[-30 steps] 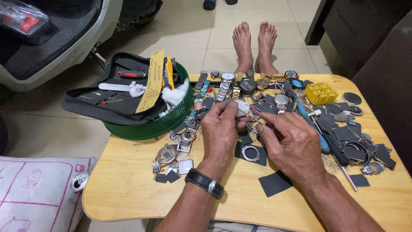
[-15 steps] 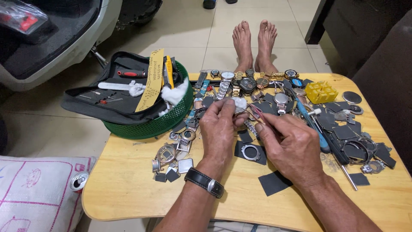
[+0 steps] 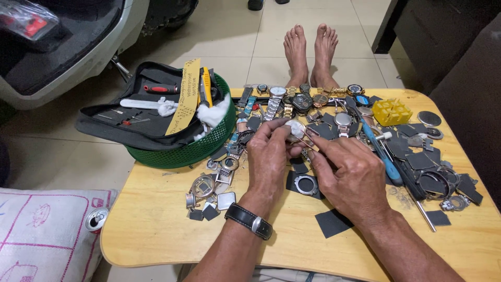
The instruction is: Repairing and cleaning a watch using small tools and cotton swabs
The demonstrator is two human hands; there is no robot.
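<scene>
My left hand [image 3: 269, 156], with a black wristwatch [image 3: 249, 221] on its wrist, pinches a small round white watch part [image 3: 296, 128] at its fingertips above the wooden table [image 3: 156, 219]. Beside it, my right hand [image 3: 347, 175] holds a thin metal tool [image 3: 304, 141] whose tip touches that part. Under both hands lie a round metal watch case [image 3: 305, 184] and black square pads. Many wristwatches [image 3: 292, 102] and watch parts are spread across the far side of the table.
A green basket [image 3: 193, 149] at the table's left corner carries an open black tool case [image 3: 130, 117]. A yellow block [image 3: 391, 111], a blue-handled tool [image 3: 383, 156] and round case backs sit right. Bare feet [image 3: 310, 49] rest beyond the table. A cushion [image 3: 47, 235] lies left.
Both hands have stayed in nearly the same spot over the table. The fingers have shifted slightly around the small white part.
</scene>
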